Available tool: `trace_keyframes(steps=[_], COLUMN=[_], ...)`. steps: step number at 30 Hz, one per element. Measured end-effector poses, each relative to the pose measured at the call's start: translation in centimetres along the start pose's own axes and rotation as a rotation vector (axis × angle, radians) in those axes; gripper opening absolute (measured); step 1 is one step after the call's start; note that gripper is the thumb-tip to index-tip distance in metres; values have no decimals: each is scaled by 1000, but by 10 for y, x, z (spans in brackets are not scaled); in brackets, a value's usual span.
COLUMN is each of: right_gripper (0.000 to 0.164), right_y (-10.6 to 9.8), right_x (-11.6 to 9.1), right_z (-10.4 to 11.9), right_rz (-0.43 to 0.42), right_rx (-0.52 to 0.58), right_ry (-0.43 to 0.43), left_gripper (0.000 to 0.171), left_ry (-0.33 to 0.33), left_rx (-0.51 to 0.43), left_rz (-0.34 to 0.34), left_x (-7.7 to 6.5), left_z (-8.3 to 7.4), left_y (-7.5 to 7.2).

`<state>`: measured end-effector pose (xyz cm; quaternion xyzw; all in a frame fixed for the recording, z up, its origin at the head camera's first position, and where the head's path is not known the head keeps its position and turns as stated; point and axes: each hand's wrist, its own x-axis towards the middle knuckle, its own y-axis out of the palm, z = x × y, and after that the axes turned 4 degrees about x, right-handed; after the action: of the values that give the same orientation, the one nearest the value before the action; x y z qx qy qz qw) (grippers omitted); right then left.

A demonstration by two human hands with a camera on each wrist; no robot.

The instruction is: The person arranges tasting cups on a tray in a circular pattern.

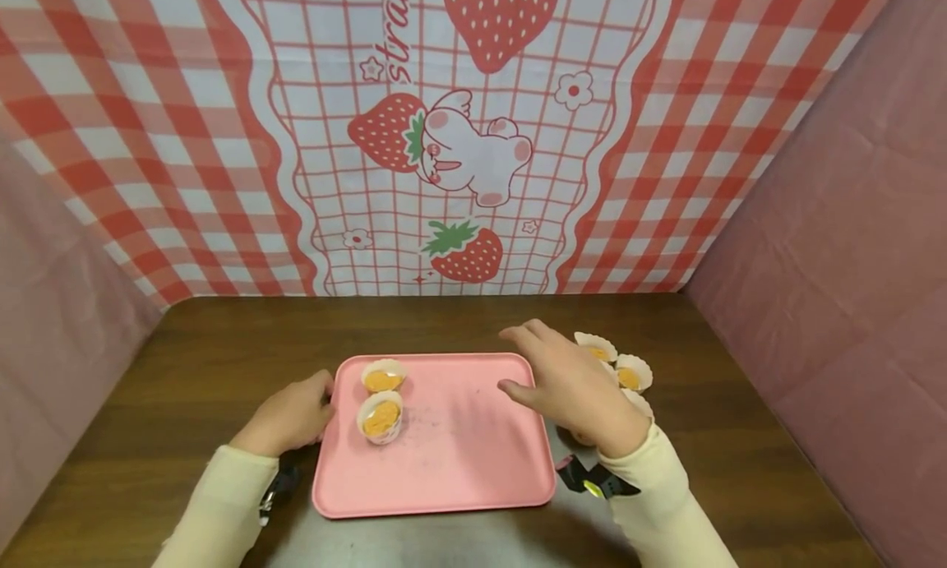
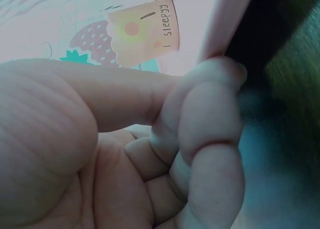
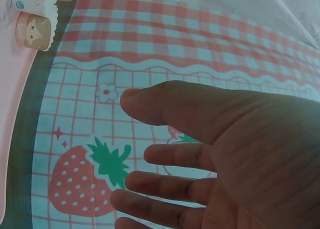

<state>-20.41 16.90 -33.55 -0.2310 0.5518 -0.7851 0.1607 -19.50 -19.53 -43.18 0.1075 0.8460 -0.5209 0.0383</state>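
The sleeves (image 1: 666, 502) are cream (wrist gear (image 1: 620, 483) black).

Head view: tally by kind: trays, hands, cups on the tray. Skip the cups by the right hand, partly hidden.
Trays: 1 (pink tray)
Hands: 2 (left hand, right hand)
Cups on the tray: 2 (far cup, near cup)
Total: 5
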Motion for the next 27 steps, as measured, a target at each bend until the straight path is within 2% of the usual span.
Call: trace_keyframes(steps=[6,15,22,27], right_gripper=[60,59,59,59], right_y=[-1,1,1,0], right_x=[1,-1,-2,-2], right_z=[1,1,2,2], right_rz=[7,2,-4,-2], right_rx=[15,21,19,16], right_ry=[0,8,5,7], left_gripper=[21,18,21,19], left_ry=[-15,0,-23,-18], left_rx=[0,11,9,14], left_rz=[18,1,21,6], left_x=[-1,-2,-3,-2], left_z=[-2,-3,-3,-3], left_y=[-2,-1,-1,-1])
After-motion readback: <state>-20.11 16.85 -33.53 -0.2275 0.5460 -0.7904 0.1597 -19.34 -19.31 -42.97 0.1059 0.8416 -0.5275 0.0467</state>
